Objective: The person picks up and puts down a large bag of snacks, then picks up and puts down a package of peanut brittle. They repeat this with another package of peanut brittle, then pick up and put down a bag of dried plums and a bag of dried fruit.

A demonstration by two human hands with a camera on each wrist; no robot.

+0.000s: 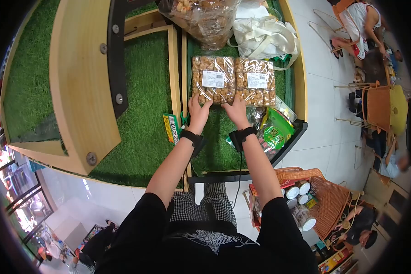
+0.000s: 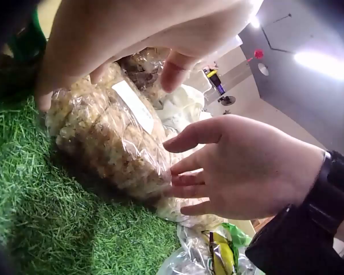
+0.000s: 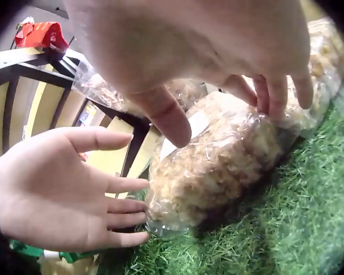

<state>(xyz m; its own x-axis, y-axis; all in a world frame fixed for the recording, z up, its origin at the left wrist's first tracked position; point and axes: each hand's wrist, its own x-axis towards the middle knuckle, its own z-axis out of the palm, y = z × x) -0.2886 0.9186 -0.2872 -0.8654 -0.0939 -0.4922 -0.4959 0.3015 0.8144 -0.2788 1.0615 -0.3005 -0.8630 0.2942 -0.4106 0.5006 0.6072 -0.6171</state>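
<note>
Two clear plastic packs of brown, lumpy snack clusters lie side by side on green artificial grass, each with a white label. At the front left corner of the left pack is my left hand, its straight fingers touching the pack's end in the right wrist view. My right hand is at the front where the left pack meets the right pack. Its fingers are extended against the wrapping in the left wrist view. Both thumbs point inward over the front of the left pack.
Behind the packs are a large clear bag of snacks and a white cloth bag. A green snack bag lies to the right, near the black rim. A price card stands by the wooden divider. A wicker basket holds jars.
</note>
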